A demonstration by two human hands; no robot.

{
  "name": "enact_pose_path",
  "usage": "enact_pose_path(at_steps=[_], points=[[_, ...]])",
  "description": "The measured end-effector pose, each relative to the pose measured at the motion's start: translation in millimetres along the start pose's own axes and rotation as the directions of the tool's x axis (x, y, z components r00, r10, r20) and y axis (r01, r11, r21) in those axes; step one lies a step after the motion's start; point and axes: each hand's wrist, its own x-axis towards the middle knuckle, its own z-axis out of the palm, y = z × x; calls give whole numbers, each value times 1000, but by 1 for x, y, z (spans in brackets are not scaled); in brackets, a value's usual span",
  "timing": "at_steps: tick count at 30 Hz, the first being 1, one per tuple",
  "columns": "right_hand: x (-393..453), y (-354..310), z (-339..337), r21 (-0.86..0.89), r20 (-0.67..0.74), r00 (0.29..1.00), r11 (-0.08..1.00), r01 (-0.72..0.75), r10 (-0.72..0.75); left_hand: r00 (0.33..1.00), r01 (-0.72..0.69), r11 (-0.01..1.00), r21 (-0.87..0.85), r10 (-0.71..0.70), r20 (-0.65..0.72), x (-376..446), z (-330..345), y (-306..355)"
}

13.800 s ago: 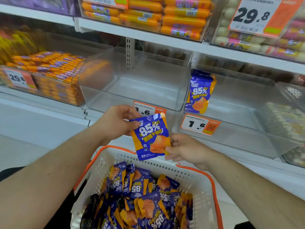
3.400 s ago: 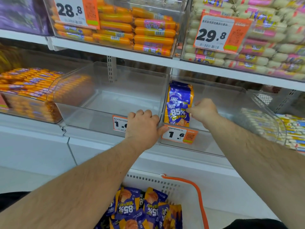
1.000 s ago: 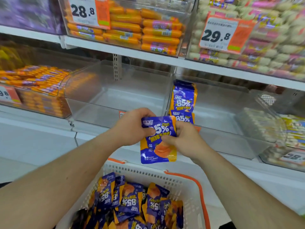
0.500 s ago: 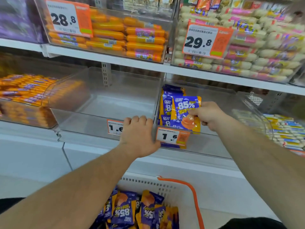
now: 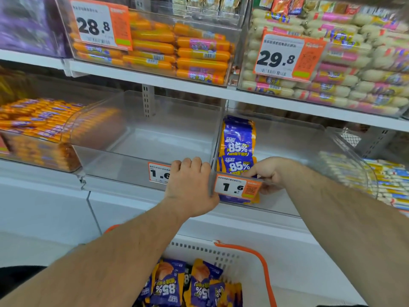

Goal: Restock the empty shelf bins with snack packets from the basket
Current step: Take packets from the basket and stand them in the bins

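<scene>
Left hand (image 5: 192, 185) clenched over the bin (image 5: 298, 151) rim, right hand (image 5: 269, 173) pinching a snack packet (image 5: 238, 166) just inside its front-left corner, so I'd stand it snug against the row before releasing.

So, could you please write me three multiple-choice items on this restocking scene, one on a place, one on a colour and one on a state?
1. Where do the shelved snack packets stand?
A. left end of the right clear bin
B. middle clear bin
C. top shelf

2. What colour is the basket handle?
A. blue
B. orange
C. green

3. What is the left hand doing?
A. hanging idle
B. holding a packet
C. gripping the bin edge

Answers: 1 A, the packets lean against that bin's left wall; 2 B, an orange handle arcs over the white basket; 3 C, its fingers curl over the front edge where the bins meet.
</scene>
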Motion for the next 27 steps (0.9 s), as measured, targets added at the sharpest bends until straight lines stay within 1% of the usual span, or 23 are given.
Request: enact_pose_path(at_steps=[4,6,9,11,13,15,17,20,24,27], points=[[10,-1,7,30,-6,998,998,58,-58,1000,-6,1000,-11,6,6,-1,-1,0],[14,-3,8,91,-24,993,989,118,-116,1000,-7,1000,-15,8,1,-1,-1,0],[20,-7,3,224,-146,959,936,271,-242,1000,-11,1000,-13,11,12,-1,-2,0],[21,-11,0,239,-242,921,901,361,-305,1000,-11,1000,-11,11,16,-1,-2,0],[24,-15,0,230,-294,898,888,399,-327,1000,-9,1000,-14,10,17,-1,-1,0],[27,-16,5,171,-330,891,908,383,-313,1000,-8,1000,-18,8,11,-1,-1,0],[29,-16,11,94,-300,912,943,321,-280,1000,-9,1000,-23,9,7,-2,-1,0],[25,-17,18,98,-219,941,954,284,-257,1000,-9,999,-36,10,7,-2,-1,0],[22,-19,21,123,-239,944,957,263,-229,1000,-9,999,-47,9,7,-2,-1,0],[18,-20,20,107,-219,951,963,246,-218,1000,-11,998,-56,11,7,-2,-2,1]])
